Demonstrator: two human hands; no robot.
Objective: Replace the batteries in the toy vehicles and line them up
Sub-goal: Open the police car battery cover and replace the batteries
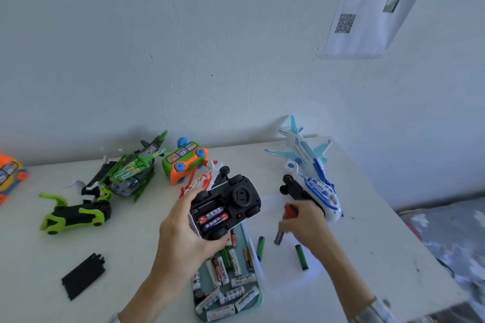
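Note:
My left hand (181, 233) grips an upturned toy car (231, 204) with a black underside; its battery bay is uncovered and shows two purple-and-red batteries (211, 216). My right hand (305, 223) pinches a purple battery (279, 237) just above the table, right of the car. Two green batteries (301, 257) lie loose near that hand. A black battery cover (83, 276) lies at the front left. A light blue tray (256, 296) below the car holds several batteries.
Along the back stand a green helicopter (133, 168), an orange-green bus (183, 160), a red-white toy (199, 181) and two blue-white planes (304, 152). A green-black car (76, 215) lies left, an orange toy (10, 173) at the far left edge. The table ends at right.

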